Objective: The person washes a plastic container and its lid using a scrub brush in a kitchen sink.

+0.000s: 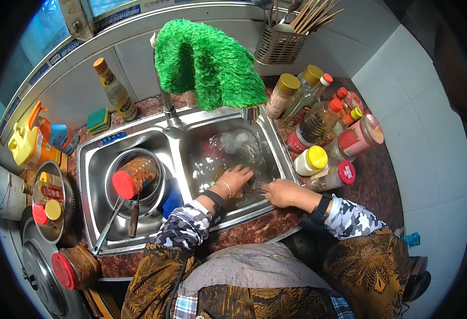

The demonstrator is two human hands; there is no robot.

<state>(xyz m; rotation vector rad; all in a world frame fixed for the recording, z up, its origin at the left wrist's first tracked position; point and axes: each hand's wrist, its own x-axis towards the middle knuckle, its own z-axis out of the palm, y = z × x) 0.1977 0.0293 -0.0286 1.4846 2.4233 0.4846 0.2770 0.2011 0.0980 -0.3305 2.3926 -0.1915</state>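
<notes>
My right hand (283, 193), at the near right side of the right sink basin (273, 169), grips a dark, thin utensil handle (260, 191). The utensil's far end is hidden under my left hand and the water. My left hand (235, 181) reaches low into the basin, fingers bent at the water; whether it grips the utensil I cannot tell. Cloudy water (201, 163) with a patch of foam (235, 141) fills part of this basin. A reddish thing (213, 148) shows blurred beneath the surface.
The left basin holds a metal pot (112, 199) with a red-lidded jar (143, 175), two long handles and a blue cloth (172, 197). A green fluffy cloth (213, 63) covers the faucet. Bottles and jars (313, 123) crowd the right counter; a spray bottle (60, 135) stands left.
</notes>
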